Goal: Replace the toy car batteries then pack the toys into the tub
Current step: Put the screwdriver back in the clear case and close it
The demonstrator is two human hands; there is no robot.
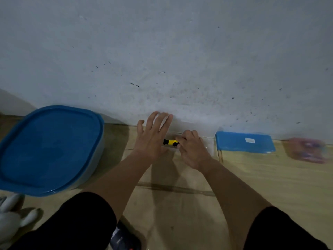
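Head: yellow screwdriver [170,142] in R hand [193,149].

Dim room: scuffed, speckled grey-white wall [180,51] above pale wooden plank floor [270,177], soft shadows.

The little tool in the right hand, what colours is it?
Yellow and black tool handle, head view.

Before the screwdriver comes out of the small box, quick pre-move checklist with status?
1. Right hand grips yellow-and-black screwdriver: ok.
2. Left hand steadies clear small box, fingers straight: ok.
3. Small box's blue lid is off, lying to the right: ok.
4. Toy car located: cannot tell, pink object is blurred.
5. Large tub open for packing: not ok, lid on.
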